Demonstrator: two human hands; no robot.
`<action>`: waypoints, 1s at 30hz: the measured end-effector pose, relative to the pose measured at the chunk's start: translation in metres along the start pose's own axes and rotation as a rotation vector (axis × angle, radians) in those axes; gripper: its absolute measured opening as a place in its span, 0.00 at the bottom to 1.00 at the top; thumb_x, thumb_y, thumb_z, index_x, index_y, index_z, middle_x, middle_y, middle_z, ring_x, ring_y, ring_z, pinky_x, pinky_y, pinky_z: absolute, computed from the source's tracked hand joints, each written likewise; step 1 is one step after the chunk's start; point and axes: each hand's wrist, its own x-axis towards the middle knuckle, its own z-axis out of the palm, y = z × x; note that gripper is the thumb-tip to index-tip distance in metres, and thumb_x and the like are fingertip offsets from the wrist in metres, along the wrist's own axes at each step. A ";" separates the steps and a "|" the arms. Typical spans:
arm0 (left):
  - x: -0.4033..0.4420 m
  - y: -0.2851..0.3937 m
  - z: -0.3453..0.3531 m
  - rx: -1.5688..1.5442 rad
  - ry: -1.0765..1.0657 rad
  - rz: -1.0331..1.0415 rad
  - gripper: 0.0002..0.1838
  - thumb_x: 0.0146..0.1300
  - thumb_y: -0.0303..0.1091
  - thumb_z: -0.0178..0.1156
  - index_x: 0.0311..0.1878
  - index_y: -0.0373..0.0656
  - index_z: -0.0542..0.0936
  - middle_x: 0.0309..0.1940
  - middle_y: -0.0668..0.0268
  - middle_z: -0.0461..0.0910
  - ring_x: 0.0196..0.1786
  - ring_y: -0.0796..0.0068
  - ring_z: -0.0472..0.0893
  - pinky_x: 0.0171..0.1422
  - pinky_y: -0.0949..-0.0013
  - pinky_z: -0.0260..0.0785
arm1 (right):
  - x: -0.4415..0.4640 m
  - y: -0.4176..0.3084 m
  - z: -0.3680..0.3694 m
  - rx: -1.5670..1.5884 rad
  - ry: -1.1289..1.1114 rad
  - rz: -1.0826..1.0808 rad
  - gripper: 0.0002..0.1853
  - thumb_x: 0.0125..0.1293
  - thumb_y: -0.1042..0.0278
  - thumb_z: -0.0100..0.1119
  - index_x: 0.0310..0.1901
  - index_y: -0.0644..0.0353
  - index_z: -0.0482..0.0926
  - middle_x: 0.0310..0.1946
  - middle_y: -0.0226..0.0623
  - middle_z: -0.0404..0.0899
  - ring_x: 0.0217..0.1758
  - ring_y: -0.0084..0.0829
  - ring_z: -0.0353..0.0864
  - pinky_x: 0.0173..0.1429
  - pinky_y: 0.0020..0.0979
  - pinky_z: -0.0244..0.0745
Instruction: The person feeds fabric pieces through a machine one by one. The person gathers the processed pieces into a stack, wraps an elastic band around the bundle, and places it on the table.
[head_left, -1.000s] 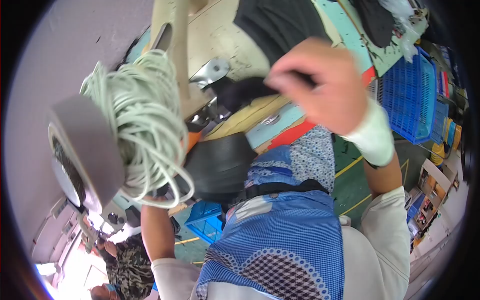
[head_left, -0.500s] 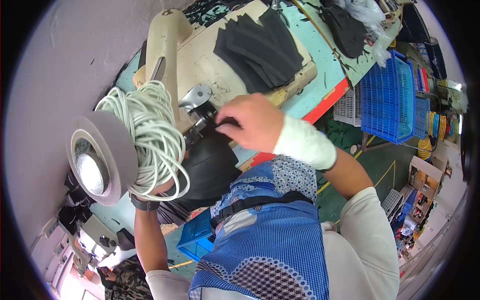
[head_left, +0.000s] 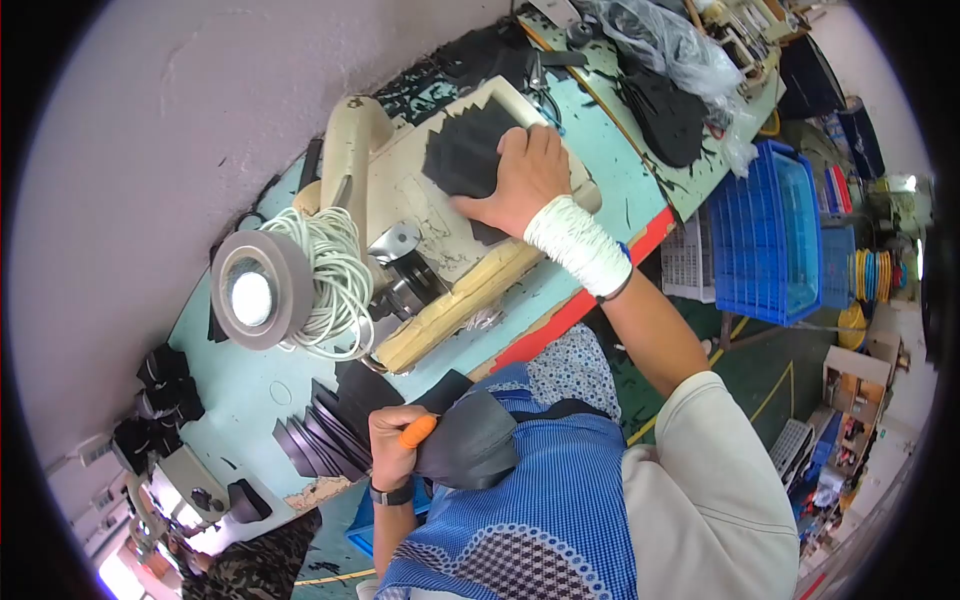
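My left hand (head_left: 395, 445), an orange finger cover on one finger, is closed around a black leather-like piece (head_left: 468, 440) in front of my apron. Beside that hand, a fanned row of dark curved pieces (head_left: 318, 437) lies at the table's near edge. My right hand (head_left: 530, 180), its wrist wrapped in white, lies with fingers spread on a stack of black strips (head_left: 460, 155). The stack rests on the bed of a cream sewing machine (head_left: 355, 150). The machine's metal working head (head_left: 405, 275) lies between my hands, with nothing seen in it.
A coil of white cord (head_left: 325, 275) and a round lamp-like fitting (head_left: 262, 290) stick out from the machine. Scissors (head_left: 540, 85) and a plastic bag (head_left: 670, 40) lie on the far table. Blue crates (head_left: 765, 235) stand at right. A person in camouflage (head_left: 265, 550) sits at lower left.
My left hand has drawn the black piece away from the machine toward my body. My right hand has moved from the machine's head up onto the stack and spread its fingers.
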 end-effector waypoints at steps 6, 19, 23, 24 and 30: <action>-0.005 0.007 0.014 0.051 0.069 0.036 0.04 0.56 0.24 0.70 0.29 0.34 0.85 0.25 0.65 0.84 0.28 0.81 0.78 0.34 0.77 0.68 | -0.003 -0.018 -0.002 -0.159 0.084 0.023 0.48 0.52 0.55 0.69 0.67 0.76 0.56 0.48 0.57 0.71 0.56 0.50 0.68 0.61 0.43 0.65; -0.005 0.008 0.034 -0.068 0.019 0.002 0.16 0.53 0.39 0.75 0.36 0.34 0.87 0.31 0.60 0.86 0.30 0.76 0.82 0.38 0.75 0.73 | 0.014 0.026 -0.016 0.259 0.097 -0.032 0.54 0.49 0.45 0.74 0.68 0.72 0.58 0.61 0.67 0.66 0.69 0.61 0.62 0.71 0.48 0.62; -0.019 -0.023 0.032 -0.734 0.408 -0.108 0.15 0.55 0.36 0.72 0.39 0.33 0.85 0.32 0.56 0.86 0.30 0.70 0.83 0.38 0.68 0.77 | 0.069 0.133 0.013 0.290 0.171 0.094 0.19 0.61 0.56 0.64 0.44 0.64 0.83 0.39 0.48 0.84 0.46 0.47 0.83 0.54 0.42 0.76; -0.015 -0.017 0.039 -0.784 0.352 -0.074 0.16 0.54 0.36 0.72 0.39 0.32 0.85 0.34 0.54 0.86 0.31 0.68 0.84 0.38 0.67 0.78 | 0.085 0.162 0.047 0.072 0.024 0.079 0.22 0.63 0.53 0.63 0.47 0.65 0.82 0.40 0.50 0.84 0.45 0.49 0.84 0.55 0.42 0.77; -0.034 -0.023 0.046 -0.517 0.223 -0.132 0.17 0.50 0.35 0.75 0.40 0.32 0.86 0.37 0.52 0.87 0.35 0.70 0.86 0.42 0.70 0.79 | 0.102 0.188 0.120 0.003 -0.153 0.161 0.18 0.58 0.56 0.68 0.44 0.62 0.85 0.43 0.51 0.84 0.48 0.48 0.84 0.57 0.43 0.78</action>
